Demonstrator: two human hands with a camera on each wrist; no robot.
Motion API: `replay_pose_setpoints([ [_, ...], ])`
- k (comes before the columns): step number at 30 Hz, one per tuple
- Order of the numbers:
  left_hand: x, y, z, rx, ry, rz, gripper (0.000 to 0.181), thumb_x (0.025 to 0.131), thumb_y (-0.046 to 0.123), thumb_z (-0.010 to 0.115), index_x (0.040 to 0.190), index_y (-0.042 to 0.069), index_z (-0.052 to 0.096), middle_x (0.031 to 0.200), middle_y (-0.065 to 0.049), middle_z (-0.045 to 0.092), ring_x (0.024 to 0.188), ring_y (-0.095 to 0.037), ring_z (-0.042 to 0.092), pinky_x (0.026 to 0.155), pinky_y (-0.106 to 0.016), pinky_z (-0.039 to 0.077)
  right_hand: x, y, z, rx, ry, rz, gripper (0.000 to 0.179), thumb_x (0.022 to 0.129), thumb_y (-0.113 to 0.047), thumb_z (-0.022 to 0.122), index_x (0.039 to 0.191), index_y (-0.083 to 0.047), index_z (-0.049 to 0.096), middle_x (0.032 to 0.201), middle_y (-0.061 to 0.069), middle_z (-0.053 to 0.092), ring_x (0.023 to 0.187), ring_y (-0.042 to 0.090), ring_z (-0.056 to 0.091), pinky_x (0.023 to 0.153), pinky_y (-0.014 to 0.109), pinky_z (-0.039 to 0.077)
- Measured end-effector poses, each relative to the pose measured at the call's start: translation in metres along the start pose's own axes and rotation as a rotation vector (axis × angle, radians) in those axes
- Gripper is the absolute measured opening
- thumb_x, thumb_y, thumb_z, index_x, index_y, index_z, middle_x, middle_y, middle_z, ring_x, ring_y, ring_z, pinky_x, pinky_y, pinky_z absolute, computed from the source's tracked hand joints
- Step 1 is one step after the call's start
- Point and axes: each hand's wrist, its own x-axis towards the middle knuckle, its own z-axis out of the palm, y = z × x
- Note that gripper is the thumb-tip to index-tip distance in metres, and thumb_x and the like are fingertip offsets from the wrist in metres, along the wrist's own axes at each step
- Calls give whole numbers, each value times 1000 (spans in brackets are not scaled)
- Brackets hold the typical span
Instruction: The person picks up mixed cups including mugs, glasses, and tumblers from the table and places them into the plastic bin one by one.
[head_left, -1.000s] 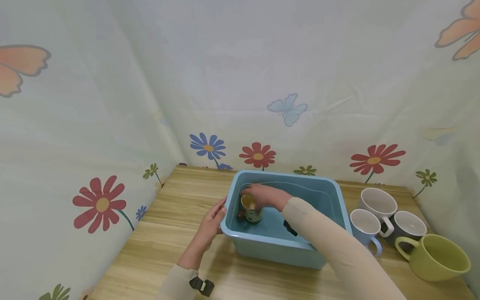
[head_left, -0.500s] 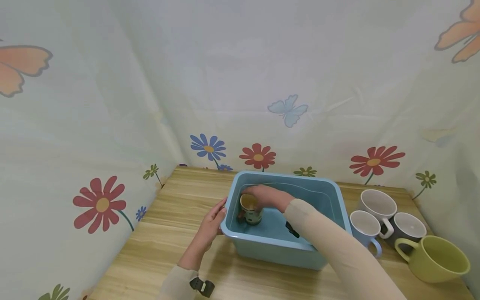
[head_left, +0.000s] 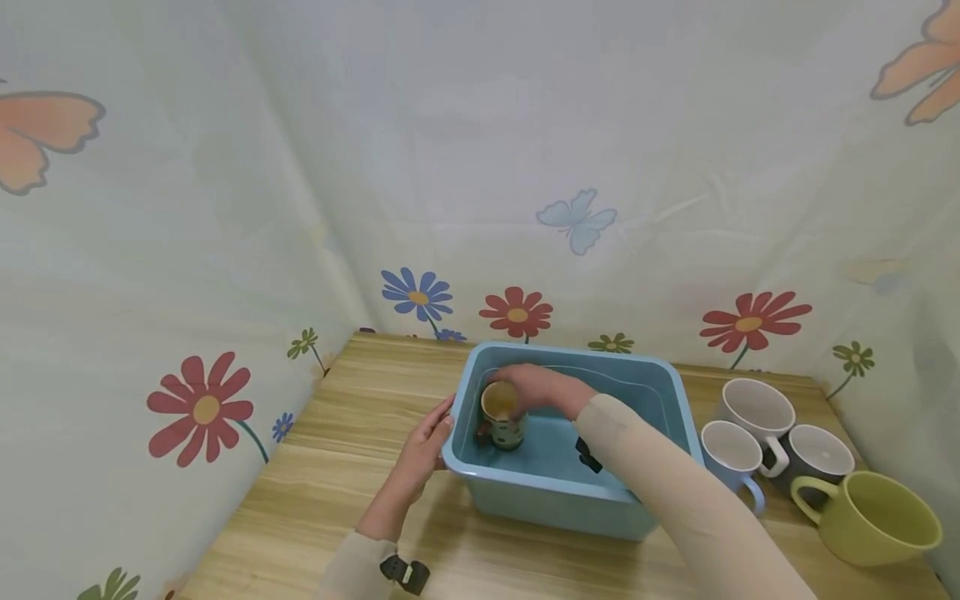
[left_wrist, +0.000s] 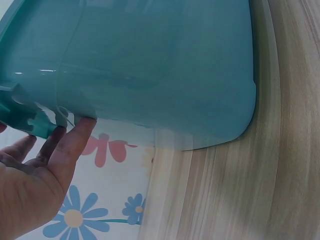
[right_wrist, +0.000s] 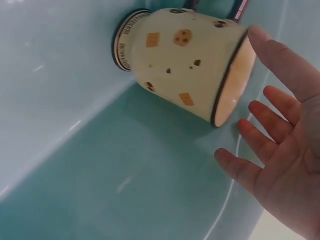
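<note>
A mug with a cream body, brown printed patches and a dark rim stands upright at the left end inside a blue plastic tub. My right hand is in the tub, over the mug's far side. In the right wrist view the fingers of my right hand are spread apart from the mug, and the thumb is at its rim. My left hand rests against the tub's left end. In the left wrist view, the fingertips of my left hand touch the wall below the rim.
To the right of the tub stand a blue mug, a white-lined mug, a dark grey mug and a yellow-green mug. The wooden table ends at a flower-printed curtain behind and at both sides.
My right hand has shifted slightly right and come away from the mug, which stays standing in the tub. The left hand and the tub have not visibly moved.
</note>
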Motion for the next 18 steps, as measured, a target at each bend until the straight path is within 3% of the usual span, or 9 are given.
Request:
replay_pose_setpoints([
  [10,0,4,1,-1,8,4,51,109,18,42,159,7,36,155,-27,47,113,-32,66,70,-38,65,-8,1,-21,-1,12,62,57,91,-15,78,144,-9,58,148,12,60,138,32,54,116,50,47],
  [18,1,0,1,2,13,-8,51,109,20,43,158,8,37,157,-26,45,115,-34,66,71,-39,65,-20,1,-39,-26,-1,56,51,92,-20,77,139,-7,62,132,17,68,118,29,64,100,41,58],
])
